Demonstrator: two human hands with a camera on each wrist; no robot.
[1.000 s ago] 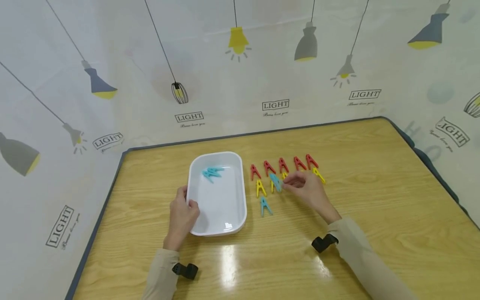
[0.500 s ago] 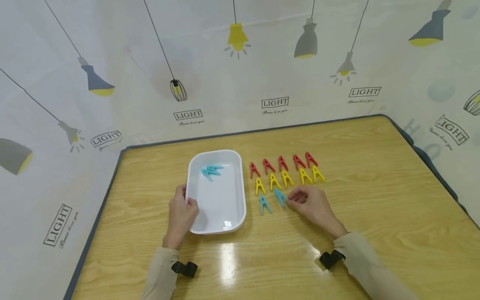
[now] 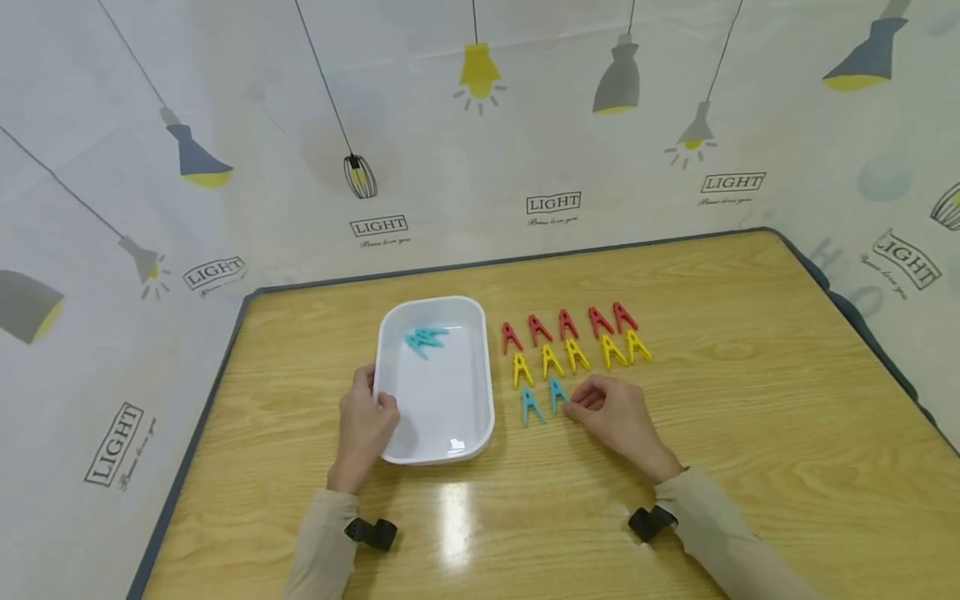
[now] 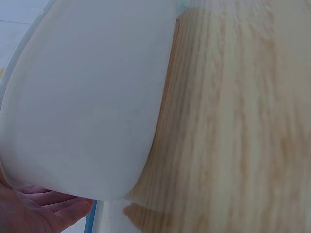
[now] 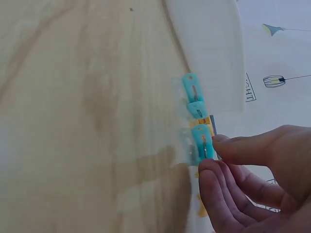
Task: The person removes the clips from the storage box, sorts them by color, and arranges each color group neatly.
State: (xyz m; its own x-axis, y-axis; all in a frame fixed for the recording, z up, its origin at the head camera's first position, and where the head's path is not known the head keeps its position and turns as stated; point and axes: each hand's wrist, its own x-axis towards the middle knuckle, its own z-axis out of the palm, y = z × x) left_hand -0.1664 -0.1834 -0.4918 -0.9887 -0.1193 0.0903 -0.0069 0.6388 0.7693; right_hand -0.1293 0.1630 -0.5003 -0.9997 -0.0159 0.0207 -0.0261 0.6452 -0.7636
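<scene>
My left hand (image 3: 364, 432) grips the left rim of a white plastic tray (image 3: 438, 450), thumb over the edge. Two light-blue clothespins (image 3: 424, 338) lie inside it toward the far end. To the tray's right, my right hand (image 3: 617, 417) pinches one leg of a light-blue clothespin (image 3: 557, 395) at the table surface. Beside that one lies another light-blue clothespin (image 3: 531, 406). In the right wrist view, thumb and fingers close on the nearer blue clothespin (image 5: 203, 141). The left wrist view shows the tray's outer wall (image 4: 92, 97) and part of the left hand (image 4: 43, 211).
Behind the blue pair runs a row of several yellow clothespins (image 3: 575, 356), and behind that a row of several red clothespins (image 3: 567, 325). All lie on a wooden table (image 3: 750, 358) with a dark edge. A lamp-patterned covering (image 3: 480, 150) stands around its far sides.
My right hand has brought the blue clothespin down from above the yellow row to the table, then straightened it beside the other blue one. The left hand stays on the tray.
</scene>
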